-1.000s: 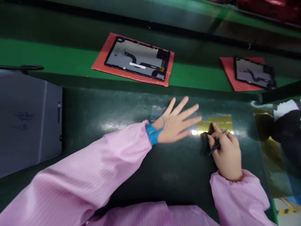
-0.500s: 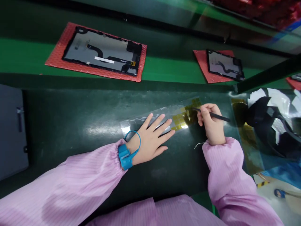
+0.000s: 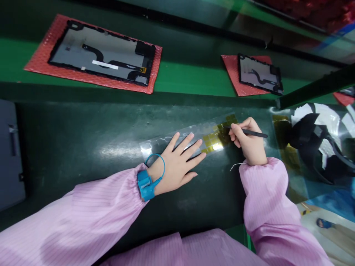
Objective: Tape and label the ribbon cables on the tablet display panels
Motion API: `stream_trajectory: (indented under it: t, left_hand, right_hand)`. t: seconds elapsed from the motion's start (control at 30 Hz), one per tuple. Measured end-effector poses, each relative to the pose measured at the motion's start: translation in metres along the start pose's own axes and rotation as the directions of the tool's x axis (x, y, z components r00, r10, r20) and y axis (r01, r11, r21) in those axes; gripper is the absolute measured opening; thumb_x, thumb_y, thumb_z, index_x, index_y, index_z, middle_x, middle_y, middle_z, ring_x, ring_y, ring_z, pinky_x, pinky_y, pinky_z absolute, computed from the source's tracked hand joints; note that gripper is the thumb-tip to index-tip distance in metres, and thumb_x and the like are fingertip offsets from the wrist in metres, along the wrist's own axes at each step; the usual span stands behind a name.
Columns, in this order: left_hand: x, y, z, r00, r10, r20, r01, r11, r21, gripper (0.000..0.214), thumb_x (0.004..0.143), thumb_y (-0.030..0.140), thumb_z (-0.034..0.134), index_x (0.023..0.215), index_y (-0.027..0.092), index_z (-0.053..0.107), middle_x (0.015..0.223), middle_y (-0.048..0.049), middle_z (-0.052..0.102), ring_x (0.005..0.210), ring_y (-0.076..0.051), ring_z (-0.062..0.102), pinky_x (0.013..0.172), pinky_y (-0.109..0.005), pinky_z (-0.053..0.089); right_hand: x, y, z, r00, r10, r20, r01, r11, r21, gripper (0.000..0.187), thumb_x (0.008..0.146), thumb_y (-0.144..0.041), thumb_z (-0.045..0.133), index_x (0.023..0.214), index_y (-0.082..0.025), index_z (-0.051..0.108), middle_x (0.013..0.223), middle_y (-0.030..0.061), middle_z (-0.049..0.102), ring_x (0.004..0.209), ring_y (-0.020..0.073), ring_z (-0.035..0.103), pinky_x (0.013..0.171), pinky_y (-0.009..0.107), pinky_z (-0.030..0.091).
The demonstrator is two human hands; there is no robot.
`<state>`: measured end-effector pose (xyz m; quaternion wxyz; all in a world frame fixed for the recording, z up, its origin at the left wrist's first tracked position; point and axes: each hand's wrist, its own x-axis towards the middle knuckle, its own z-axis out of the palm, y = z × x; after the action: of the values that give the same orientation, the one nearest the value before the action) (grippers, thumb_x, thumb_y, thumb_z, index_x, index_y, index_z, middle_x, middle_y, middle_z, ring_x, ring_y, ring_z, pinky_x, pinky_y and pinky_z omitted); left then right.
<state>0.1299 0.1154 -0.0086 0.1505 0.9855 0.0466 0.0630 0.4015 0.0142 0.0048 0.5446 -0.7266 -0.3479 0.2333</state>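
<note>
Left fingers (image 3: 195, 160), spread and empty, ideally press the sheet (image 3: 191, 130) flat; right fingers (image 3: 239, 133) pinch a tool (image 3: 256, 133) near the sheet's right edge.

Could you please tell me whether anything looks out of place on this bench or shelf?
Two small things: on the shelf, the right-hand panel sits off-centre, jutting past the right edge of its red wrap, while the left panel lies within its own. Also, a white thread sticks out by the right sleeve.
</note>
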Motion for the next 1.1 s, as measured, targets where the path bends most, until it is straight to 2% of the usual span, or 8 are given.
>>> stream_trajectory:
  t: [0.17,0.33,0.43,0.53,0.77,0.87,0.97,1.1]
  left_hand:
    - [0.0,0.0,0.001,1.0,0.004,-0.002,-0.004,1.0,-0.017,0.06,0.106,0.048,0.054,0.16,0.023,0.044,0.173,-0.0135,0.03,0.162,-0.044,0.02,0.127,-0.071,0.015]
    - [-0.001,-0.001,0.0,1.0,0.006,-0.015,-0.006,1.0,-0.009,0.058,0.107,0.047,0.054,0.159,0.024,0.045,0.173,-0.0122,0.032,0.162,-0.042,0.022,0.128,-0.068,0.014]
    - [-0.001,-0.004,0.001,0.998,0.055,-0.025,-0.056,0.998,-0.007,0.053,0.107,0.045,0.053,0.156,0.025,0.048,0.172,-0.0108,0.036,0.161,-0.04,0.026,0.129,-0.066,0.013]
    - [-0.001,-0.006,0.003,0.994,0.098,-0.04,-0.098,0.995,-0.021,0.05,0.108,0.043,0.052,0.155,0.026,0.051,0.17,-0.01,0.039,0.16,-0.039,0.028,0.13,-0.064,0.012]
    - [-0.001,-0.009,0.003,0.996,0.064,-0.067,-0.08,0.956,-0.283,0.05,0.103,0.036,0.06,0.152,0.024,0.055,0.168,-0.0104,0.042,0.162,-0.037,0.024,0.132,-0.063,0.006]
    - [0.001,-0.017,-0.007,0.994,-0.059,-0.089,-0.016,0.745,-0.666,0.052,0.102,0.034,0.06,0.152,0.023,0.054,0.166,-0.0109,0.047,0.163,-0.034,0.022,0.134,-0.059,0.013]
    - [0.005,-0.028,-0.016,0.959,-0.276,-0.065,0.013,0.27,-0.963,0.044,0.104,0.033,0.056,0.147,0.026,0.058,0.16,-0.009,0.054,0.159,-0.028,0.034,0.132,-0.051,0.024]
    - [0.01,-0.037,-0.017,0.904,-0.415,0.099,-0.005,-0.243,-0.97,0.055,0.099,0.042,0.066,0.151,0.029,0.054,0.163,-0.0098,0.051,0.157,-0.029,0.039,0.13,-0.051,0.028]
  right_hand:
    - [-0.003,0.002,0.002,0.999,0.007,-0.043,-0.001,0.992,0.13,0.049,0.08,-0.05,0.086,0.075,-0.024,0.046,0.062,-0.0048,0.067,0.045,0.008,0.054,0.035,0.015,0.027]
    - [0.01,0.002,-0.008,0.981,-0.156,-0.118,0.18,0.957,0.228,0.043,0.088,-0.056,0.077,0.082,-0.026,0.047,0.062,-0.0072,0.064,0.042,0.0093,0.051,0.035,0.019,0.023]
    - [0.046,0.004,-0.03,0.935,-0.328,-0.133,0.312,0.942,-0.124,0.031,0.101,-0.057,0.056,0.1,-0.026,0.057,0.083,0.0017,0.075,0.062,0.0146,0.066,0.046,0.024,0.037]
    - [0.099,0.006,-0.059,0.927,-0.375,0.028,0.309,0.717,-0.625,0.016,0.093,-0.037,0.072,0.094,-0.022,0.065,0.097,0.0088,0.076,0.082,0.0187,0.067,0.068,0.032,0.044]
    - [0.178,0.006,-0.077,0.963,-0.262,0.06,0.19,0.506,-0.841,0.031,0.081,-0.003,0.063,0.066,-0.026,0.048,0.059,-0.0031,0.039,0.064,0.0189,0.044,0.066,0.035,0.026]
    - [0.183,-0.005,-0.066,0.954,-0.278,0.11,0.216,0.386,-0.897,0.033,0.079,-0.006,0.062,0.065,-0.026,0.04,0.057,-0.0054,0.025,0.059,0.0178,0.036,0.064,0.034,0.02]
    - [0.179,-0.028,-0.051,0.922,-0.368,0.125,0.248,0.308,-0.918,0.034,0.076,-0.01,0.063,0.065,-0.027,0.035,0.06,-0.0064,0.022,0.059,0.0158,0.027,0.064,0.035,0.019]
    - [0.13,-0.065,-0.011,0.852,-0.477,0.217,0.372,0.258,-0.892,0.025,0.076,-0.016,0.065,0.069,-0.026,0.044,0.062,-0.0028,0.039,0.061,0.0163,0.035,0.064,0.034,0.025]
